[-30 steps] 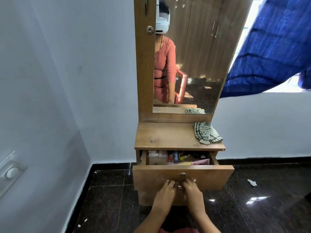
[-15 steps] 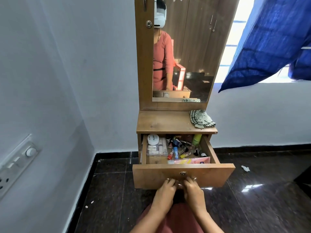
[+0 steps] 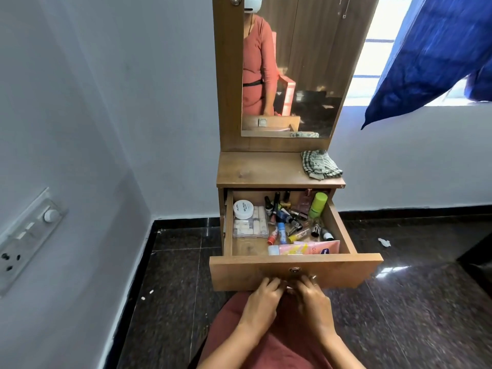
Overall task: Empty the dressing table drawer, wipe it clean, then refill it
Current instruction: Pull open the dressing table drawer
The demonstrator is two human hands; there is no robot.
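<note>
The wooden drawer [image 3: 247, 272] of the dressing table [image 3: 255, 169] stands pulled far out. Inside lie a white round jar [image 3: 242, 209], a clear plastic box [image 3: 251, 226], a green bottle [image 3: 317, 205], a pink tube [image 3: 308, 247] and several small cosmetic bottles. My left hand [image 3: 262, 302] and my right hand [image 3: 311, 299] sit side by side at the lower edge of the drawer front, fingers curled under it below the round lock. A checked cloth [image 3: 319, 164] lies crumpled on the tabletop's right side.
A mirror [image 3: 306, 62] rises behind the tabletop. A white wall with a switch panel [image 3: 26, 235] runs along the left. A blue curtain [image 3: 436, 49] hangs at the upper right. Dark tiled floor [image 3: 412, 302] with a scrap of paper [image 3: 384, 242] surrounds the table.
The drawer has slid out toward me, from slightly open to far open, with both hands pulling its front. Its contents have come into sight.
</note>
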